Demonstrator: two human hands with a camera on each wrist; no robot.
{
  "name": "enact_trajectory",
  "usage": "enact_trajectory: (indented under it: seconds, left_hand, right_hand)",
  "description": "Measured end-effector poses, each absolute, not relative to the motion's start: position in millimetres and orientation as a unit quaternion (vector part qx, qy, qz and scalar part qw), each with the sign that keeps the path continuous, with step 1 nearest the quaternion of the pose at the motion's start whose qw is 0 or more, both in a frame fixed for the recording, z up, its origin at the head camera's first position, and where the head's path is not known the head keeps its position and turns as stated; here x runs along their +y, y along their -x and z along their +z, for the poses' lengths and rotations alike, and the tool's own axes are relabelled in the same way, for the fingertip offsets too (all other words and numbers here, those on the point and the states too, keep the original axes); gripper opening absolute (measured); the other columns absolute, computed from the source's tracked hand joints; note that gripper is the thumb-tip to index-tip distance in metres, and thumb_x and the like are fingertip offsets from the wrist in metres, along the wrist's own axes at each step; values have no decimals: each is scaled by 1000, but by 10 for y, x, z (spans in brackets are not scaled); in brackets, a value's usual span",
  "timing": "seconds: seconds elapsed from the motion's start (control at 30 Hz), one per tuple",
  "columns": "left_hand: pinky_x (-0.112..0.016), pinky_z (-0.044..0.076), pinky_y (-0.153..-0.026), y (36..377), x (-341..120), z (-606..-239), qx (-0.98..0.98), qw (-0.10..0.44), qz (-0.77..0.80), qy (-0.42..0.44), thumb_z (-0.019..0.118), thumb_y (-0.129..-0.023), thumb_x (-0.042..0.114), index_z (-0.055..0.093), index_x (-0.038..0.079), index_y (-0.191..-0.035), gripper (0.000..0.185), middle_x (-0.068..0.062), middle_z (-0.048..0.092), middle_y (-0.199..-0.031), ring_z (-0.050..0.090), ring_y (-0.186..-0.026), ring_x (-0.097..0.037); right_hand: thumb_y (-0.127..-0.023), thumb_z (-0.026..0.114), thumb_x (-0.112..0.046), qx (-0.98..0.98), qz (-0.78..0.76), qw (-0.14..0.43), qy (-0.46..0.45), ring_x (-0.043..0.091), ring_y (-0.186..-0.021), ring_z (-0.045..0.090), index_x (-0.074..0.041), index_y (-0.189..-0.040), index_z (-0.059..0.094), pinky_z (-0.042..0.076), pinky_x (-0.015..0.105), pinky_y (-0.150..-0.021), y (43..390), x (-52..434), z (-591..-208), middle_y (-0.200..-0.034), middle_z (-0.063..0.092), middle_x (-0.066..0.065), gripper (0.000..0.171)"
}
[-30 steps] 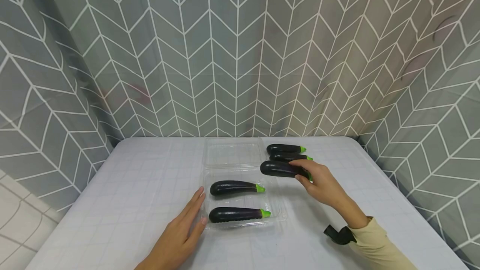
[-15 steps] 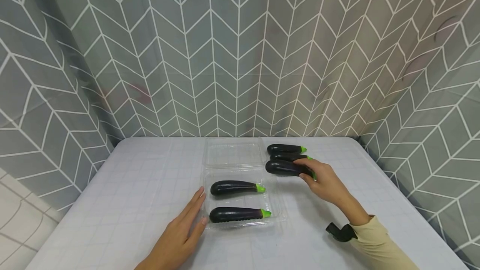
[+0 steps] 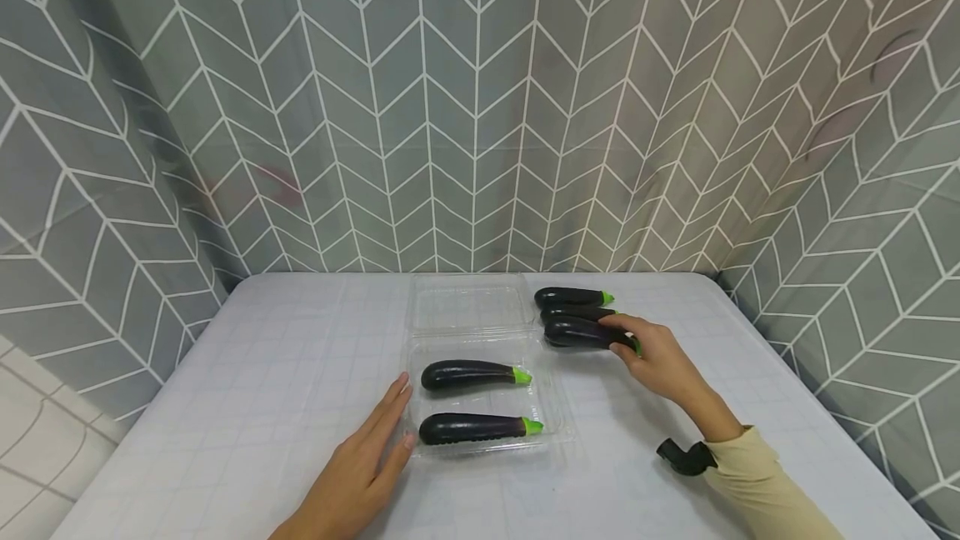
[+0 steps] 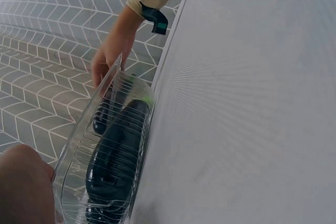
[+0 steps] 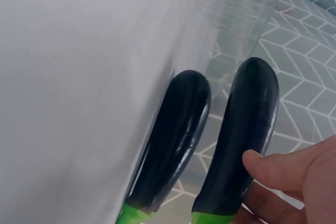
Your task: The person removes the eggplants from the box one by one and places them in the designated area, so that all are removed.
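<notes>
My right hand [image 3: 660,361] pinches a dark eggplant [image 3: 579,332] near its green stem end, thumb on one side and fingers on the other. In the right wrist view, the held eggplant [image 5: 244,124] is raised off the table, beside another eggplant [image 5: 173,140] lying on it. Two eggplants lie in the clear plastic clamshell container, a rear one [image 3: 465,374] and a front one [image 3: 472,428], stems to the right. My left hand [image 3: 356,465] lies with straight fingers along the left edge of the container [image 3: 487,402].
Behind the held eggplant, a far eggplant [image 3: 567,297] and a partly covered eggplant [image 3: 573,312] lie on the white-covered table [image 3: 300,357]. The container's lid [image 3: 468,307] lies folded back. A patterned curtain [image 3: 472,107] stands at the table's back edge.
My right hand has carried the held eggplant rightward, away from the container and toward the eggplants at the back right. My left hand and the container have stayed in place.
</notes>
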State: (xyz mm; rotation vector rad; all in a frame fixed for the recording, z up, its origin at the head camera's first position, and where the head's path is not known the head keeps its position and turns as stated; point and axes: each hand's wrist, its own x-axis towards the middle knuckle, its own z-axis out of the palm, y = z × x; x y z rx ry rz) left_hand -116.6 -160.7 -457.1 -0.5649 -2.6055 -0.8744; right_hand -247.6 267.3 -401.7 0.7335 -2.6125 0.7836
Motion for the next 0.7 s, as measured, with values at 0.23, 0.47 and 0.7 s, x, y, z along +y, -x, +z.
enact_trajectory:
  seconds: [0.23, 0.47, 0.7]
  left_hand:
    - [-17, 20, -114, 1168, -1608, -4566, -919, 163, -303, 194, 59, -108, 32, 41, 9, -161, 60, 1, 29, -169, 36, -147, -15]
    - [-29, 31, -114, 1164, -1603, -4570, -921, 166, -297, 190, 58, -109, 32, 40, 11, -161, 59, 3, 29, -169, 37, -147, -13]
    - [-19, 25, -114, 1158, -1598, -4576, -916, 177, -301, 196, 59, -108, 31, 41, 10, -161, 59, 2, 31, -168, 39, -146, -15]
  right_hand:
    - [-90, 72, 12, -922, 274, 133, -241, 49, -124, 59, 3, -128, 68, 48, 65, -101, 2506, 2715, -4042, -130, 66, 27, 39]
    - [-89, 72, 12, -926, 271, 112, -239, 48, -126, 58, 1, -128, 68, 47, 64, -102, 2542, 2756, -4121, -129, 67, 25, 40]
    - [-88, 74, 14, -924, 264, 110, -254, 45, -121, 62, 1, -124, 70, 50, 62, -99, 2561, 2775, -4176, -124, 70, 20, 39]
